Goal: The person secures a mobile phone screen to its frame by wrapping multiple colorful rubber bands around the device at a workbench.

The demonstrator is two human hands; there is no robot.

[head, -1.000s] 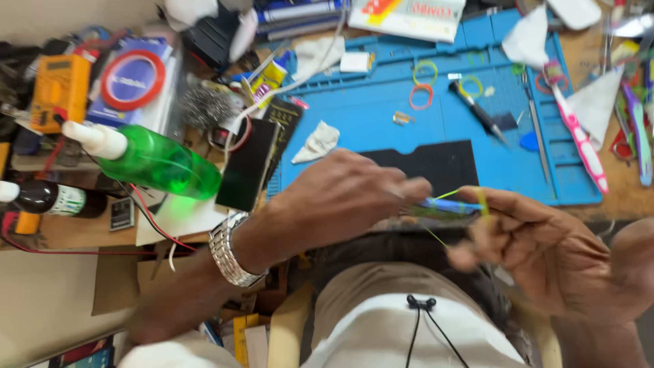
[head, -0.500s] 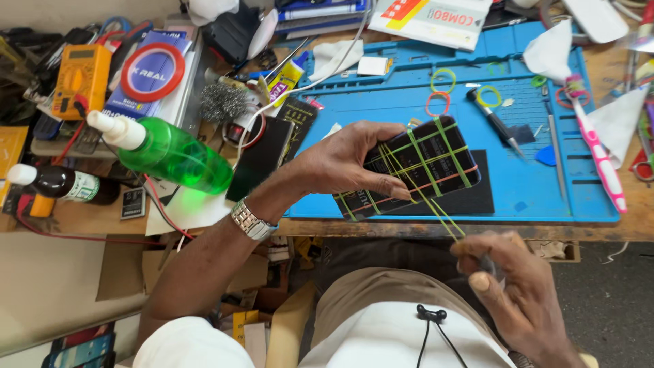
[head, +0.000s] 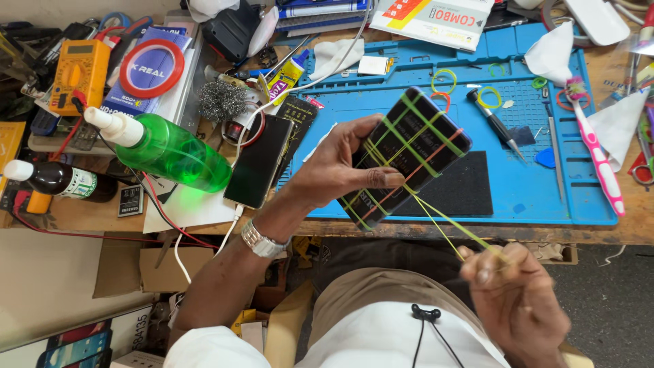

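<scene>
A white box (head: 436, 17) with a red patch lies far on the desk; a yellow tube (head: 285, 78) sits left of the blue mat (head: 545, 184). Left hand (head: 337, 170) grips the banded phone (head: 409, 153); right fingers (head: 487, 262) pinch a yellow band (head: 446, 221), now stretched nearer than before.

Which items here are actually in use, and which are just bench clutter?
In use:
- left hand gripping the banded phone
- right hand pulling a stretched yellow rubber band

Lying about:
- green bottle
- yellow multimeter
- pink toothbrush
- steel wool
- loose rubber bands on the blue mat
</scene>
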